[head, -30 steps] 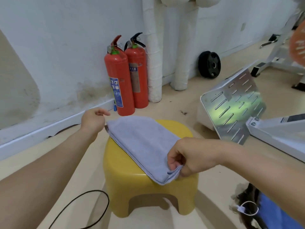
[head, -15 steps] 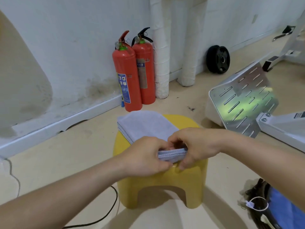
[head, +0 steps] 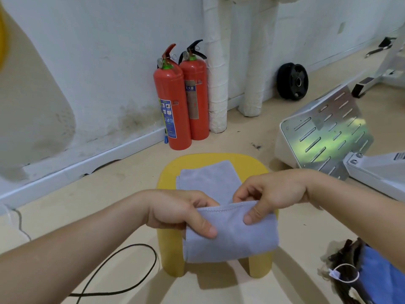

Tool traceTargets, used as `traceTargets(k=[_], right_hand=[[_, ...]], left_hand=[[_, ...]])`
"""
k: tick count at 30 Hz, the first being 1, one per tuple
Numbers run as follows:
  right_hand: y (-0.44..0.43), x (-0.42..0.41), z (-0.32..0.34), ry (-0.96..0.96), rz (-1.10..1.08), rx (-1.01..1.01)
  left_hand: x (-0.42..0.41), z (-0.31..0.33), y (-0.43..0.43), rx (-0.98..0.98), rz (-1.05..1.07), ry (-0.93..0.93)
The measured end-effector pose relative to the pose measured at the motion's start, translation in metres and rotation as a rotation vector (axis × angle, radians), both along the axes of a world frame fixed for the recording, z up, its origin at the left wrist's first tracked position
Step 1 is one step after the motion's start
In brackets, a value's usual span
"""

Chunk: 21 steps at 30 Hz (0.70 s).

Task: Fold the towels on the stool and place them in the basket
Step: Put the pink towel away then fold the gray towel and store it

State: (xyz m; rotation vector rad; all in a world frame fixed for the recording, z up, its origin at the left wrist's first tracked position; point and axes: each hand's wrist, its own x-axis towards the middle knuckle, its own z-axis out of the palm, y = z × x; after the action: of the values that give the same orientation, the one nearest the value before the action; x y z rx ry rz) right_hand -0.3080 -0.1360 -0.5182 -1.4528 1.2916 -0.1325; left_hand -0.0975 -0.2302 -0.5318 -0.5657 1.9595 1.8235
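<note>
A yellow stool (head: 247, 163) carries a grey towel (head: 230, 240) (folded double, it seems), its near end hanging over the stool's front. Left hand (head: 173, 209) and right hand (head: 274, 189) each pinch that end's top hem, thumbs in front.

We see a bright, evenly lit room. Soft shadows fall beneath the yellow stool (head: 247, 165). Greenish glare sits on the slotted metal plate (head: 328, 137). Wide-angle distortion curves the edges.
</note>
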Motion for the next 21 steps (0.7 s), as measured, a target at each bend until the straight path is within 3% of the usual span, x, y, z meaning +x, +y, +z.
traceTargets(k=[4,6,8,10,15,21], right_hand=[[-0.011,-0.005,-0.009,-0.249,-0.448,-0.102],[-0.022,-0.003,-0.013,-0.330,-0.663,-0.160],[-0.035,0.000,-0.020,-0.342,-0.812,-0.227],[-0.047,0.004,-0.031,-0.210,-0.889,-0.337],[-0.067,0.014,-0.053,0.240,-0.769,-0.702],[-0.067,0.025,-0.071,0.640,-0.452,-0.825]], left_hand=[[0.007,0.002,-0.019,0.134,0.301,0.074],[0.006,0.002,-0.028,0.095,0.435,0.112],[0.003,0.001,-0.035,-0.010,0.598,0.134],[-0.003,-0.004,-0.042,-0.114,0.731,0.141],[-0.013,-0.023,-0.053,-0.514,0.818,0.054],[-0.017,-0.035,-0.054,-1.030,0.648,-0.038]])
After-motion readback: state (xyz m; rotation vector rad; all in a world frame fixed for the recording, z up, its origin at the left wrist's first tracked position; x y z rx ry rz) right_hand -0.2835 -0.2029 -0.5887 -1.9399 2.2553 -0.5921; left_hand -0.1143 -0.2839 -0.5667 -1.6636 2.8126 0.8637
